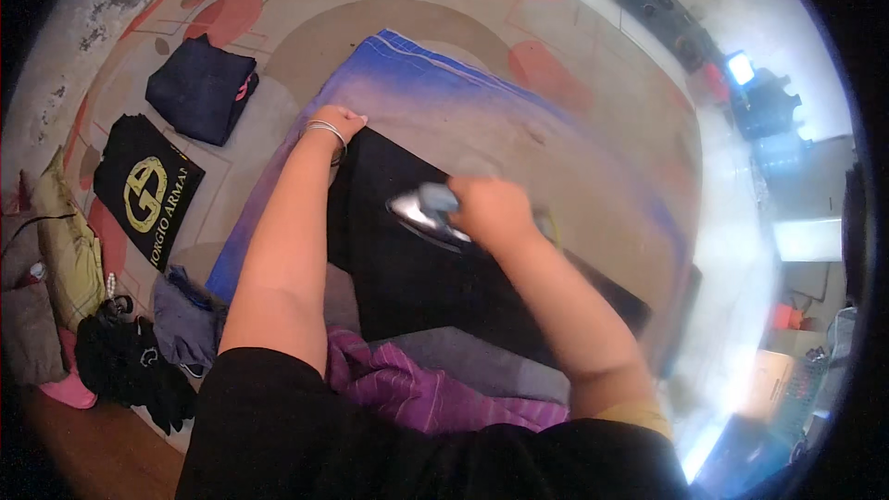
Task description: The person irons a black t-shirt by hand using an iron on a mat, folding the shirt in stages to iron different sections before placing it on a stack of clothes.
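Observation:
A black garment [417,292] lies flat across a blue-edged cloth [444,90] spread on the floor. With my left hand [338,122] I pinch the garment's far left corner; bangles circle that wrist. My right hand [492,212] grips the handle of a clothes iron [424,214], its shiny soleplate edge over the middle of the garment and its tip pointing left. Hand and iron are a little blurred, so full contact with the fabric cannot be made out. Part of the garment's right side is hidden behind my right forearm.
A folded dark navy garment [201,90] and a folded black printed T-shirt [149,187] lie on the patterned floor covering to the left. Nearer sit crumpled black clothing [132,361] and a grey garment [184,319]. Purple striped cloth [417,389] bunches before me. A teal basket [799,389] stands far right.

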A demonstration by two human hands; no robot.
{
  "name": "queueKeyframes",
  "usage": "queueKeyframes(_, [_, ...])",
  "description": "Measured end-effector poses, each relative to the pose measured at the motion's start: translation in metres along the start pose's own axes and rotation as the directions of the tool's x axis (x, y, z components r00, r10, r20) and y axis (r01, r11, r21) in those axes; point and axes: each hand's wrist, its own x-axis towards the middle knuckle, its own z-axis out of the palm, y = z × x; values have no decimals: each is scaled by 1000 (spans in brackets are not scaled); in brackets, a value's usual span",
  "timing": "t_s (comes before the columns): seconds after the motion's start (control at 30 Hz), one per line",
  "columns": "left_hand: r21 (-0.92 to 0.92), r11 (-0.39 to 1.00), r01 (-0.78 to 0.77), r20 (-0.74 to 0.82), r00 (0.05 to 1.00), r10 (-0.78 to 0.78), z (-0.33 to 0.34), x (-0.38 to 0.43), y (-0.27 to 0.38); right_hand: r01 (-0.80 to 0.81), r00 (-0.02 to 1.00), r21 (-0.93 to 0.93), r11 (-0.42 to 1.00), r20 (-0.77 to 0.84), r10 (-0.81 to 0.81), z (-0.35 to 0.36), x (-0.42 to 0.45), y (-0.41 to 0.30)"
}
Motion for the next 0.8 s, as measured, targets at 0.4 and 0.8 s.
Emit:
queueKeyframes(0.4, [489,748,-448,-67,836,544,33,-115,59,-394,919,-152,906,-38,393,-13,-194,105])
queueKeyframes(0.8, [627,683,-374,109,911,399,55,-128,62,-420,897,56,906,-128,424,6,-124,102])
